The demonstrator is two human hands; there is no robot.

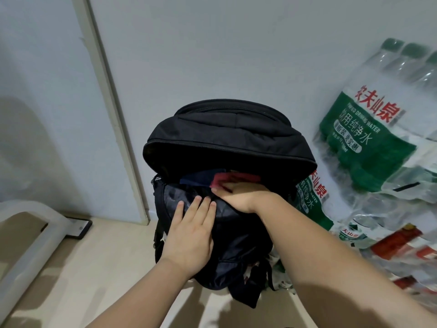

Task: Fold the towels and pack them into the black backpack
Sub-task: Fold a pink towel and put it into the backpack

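A pale plastic bin (pixel 28 235) sits at the far left on a light wood floor (pixel 106 268), with a flat black object (pixel 79 227) just beside it at the foot of a door frame (pixel 113 114). In the centre, a black backpack (pixel 227 138) stands against the wall, its top flap open. The left hand (pixel 189 235) lies flat on the backpack's near panel, fingers straight. A navy towel (pixel 201 177) and a red towel (pixel 236 179) show inside the opening. The right hand (pixel 241 192) reaches into it and rests on the red towel; its fingers are blurred, so whether they grip or only press cannot be told. Shrink-wrapped packs of bottled water (pixel 369 138) are stacked at right.
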